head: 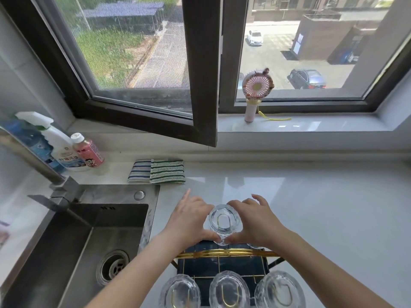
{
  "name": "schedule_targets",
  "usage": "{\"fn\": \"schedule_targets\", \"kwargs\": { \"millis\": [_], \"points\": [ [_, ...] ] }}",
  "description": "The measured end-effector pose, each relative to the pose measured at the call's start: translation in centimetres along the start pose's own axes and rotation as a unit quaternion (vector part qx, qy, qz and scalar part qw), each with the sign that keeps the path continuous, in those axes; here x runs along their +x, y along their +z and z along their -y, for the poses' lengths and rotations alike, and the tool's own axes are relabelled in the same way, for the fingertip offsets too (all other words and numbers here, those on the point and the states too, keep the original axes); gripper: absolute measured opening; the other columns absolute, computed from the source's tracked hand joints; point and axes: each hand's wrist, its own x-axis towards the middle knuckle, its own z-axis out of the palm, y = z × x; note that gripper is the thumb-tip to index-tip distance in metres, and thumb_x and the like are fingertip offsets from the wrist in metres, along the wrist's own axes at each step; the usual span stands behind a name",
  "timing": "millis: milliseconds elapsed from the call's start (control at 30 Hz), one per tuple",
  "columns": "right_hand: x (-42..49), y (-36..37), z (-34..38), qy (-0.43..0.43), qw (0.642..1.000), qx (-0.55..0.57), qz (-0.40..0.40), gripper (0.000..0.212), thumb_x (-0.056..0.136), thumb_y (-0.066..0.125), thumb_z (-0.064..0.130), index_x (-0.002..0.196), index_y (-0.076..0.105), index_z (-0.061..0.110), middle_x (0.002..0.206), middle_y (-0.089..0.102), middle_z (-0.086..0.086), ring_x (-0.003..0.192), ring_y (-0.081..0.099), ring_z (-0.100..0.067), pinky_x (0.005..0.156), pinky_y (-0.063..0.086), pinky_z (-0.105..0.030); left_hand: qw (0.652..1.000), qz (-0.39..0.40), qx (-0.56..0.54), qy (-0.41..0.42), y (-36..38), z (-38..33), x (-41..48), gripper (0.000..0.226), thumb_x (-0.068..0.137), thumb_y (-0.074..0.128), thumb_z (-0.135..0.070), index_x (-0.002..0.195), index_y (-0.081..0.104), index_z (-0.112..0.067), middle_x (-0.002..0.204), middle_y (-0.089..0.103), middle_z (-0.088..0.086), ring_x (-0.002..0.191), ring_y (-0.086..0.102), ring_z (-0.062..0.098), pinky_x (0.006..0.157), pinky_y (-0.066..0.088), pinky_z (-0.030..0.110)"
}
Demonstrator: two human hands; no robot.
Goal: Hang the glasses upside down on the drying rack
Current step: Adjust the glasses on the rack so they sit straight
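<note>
Item held: one clear ribbed drinking glass [225, 221], upside down, at the far edge of the rack, with a gold wire loop visible through its base. Left hand [191, 221] grasps the glass from 9 o'clock, index finger pointing away; right hand [255, 221] grasps it from 3 o'clock; the thumbs meet at its near side. Drying rack: dark blue tray with gold wire frame [224, 253], on the white glossy countertop [322, 207] at 6 o'clock of the held glass. Three more clear ribbed glasses sit inverted over gold loops along the rack's near row: left [180, 292], middle [229, 290], right [279, 290]. The rim of another glass shows just beyond the right hand, mostly hidden. Both forearms cross over the rack's sides. Surroundings: stainless steel sink [77, 241] at 9 o'clock, its faucet [55, 187] at 10 o'clock; two striped folded cloths [156, 171] at 11 o'clock; white spray bottle [60, 147] and pink drink bottle [89, 151] farther at 10 o'clock; pink handheld fan [255, 94] upright on the windowsill at 12 o'clock.
</note>
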Motion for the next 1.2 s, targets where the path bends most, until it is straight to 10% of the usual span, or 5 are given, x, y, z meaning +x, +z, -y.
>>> {"fn": "schedule_targets", "kwargs": {
  "millis": [333, 600, 1200],
  "points": [
    [1.0, -1.6, 1.5, -0.029, 0.998, 0.045, 0.028, 0.118, 0.044, 0.046, 0.091, 0.142, 0.022, 0.029, 0.147, 0.040, 0.005, 0.138, 0.027, -0.019, 0.116, -0.003, -0.045, 0.973, 0.010, -0.181, -0.143, -2.2, 4.7, -3.3, 0.115, 0.049, 0.075, -0.066, 0.142, 0.024, -0.021, 0.144, 0.036, -0.004, 0.133, 0.023, 0.013, 0.111, 0.021, 0.038],
    [3.6, -0.6, 6.1, -0.091, 0.995, -0.001, 0.048, 0.088, 0.070, 0.060, 0.068, 0.139, 0.032, 0.023, 0.137, 0.053, -0.001, 0.133, 0.034, -0.018, 0.116, 0.001, -0.047, 0.950, 0.010, -0.246, -0.193, 0.7, 5.8, -5.2, 0.087, 0.059, 0.077, -0.056, 0.133, 0.038, -0.032, 0.133, 0.047, -0.006, 0.121, 0.039, 0.012, 0.102, 0.036, 0.038],
    [3.1, -0.3, 6.7, -0.080, 0.997, 0.016, 0.012, 0.077, 0.067, 0.066, 0.066, 0.130, 0.044, 0.028, 0.125, 0.061, 0.001, 0.123, 0.043, -0.018, 0.115, 0.006, -0.041, 0.949, -0.051, -0.260, -0.171, 2.3, 6.2, -5.9, 0.079, 0.059, 0.077, -0.056, 0.129, 0.044, -0.038, 0.117, 0.051, -0.019, 0.103, 0.040, -0.002, 0.088, 0.035, 0.024]
  ]
}}
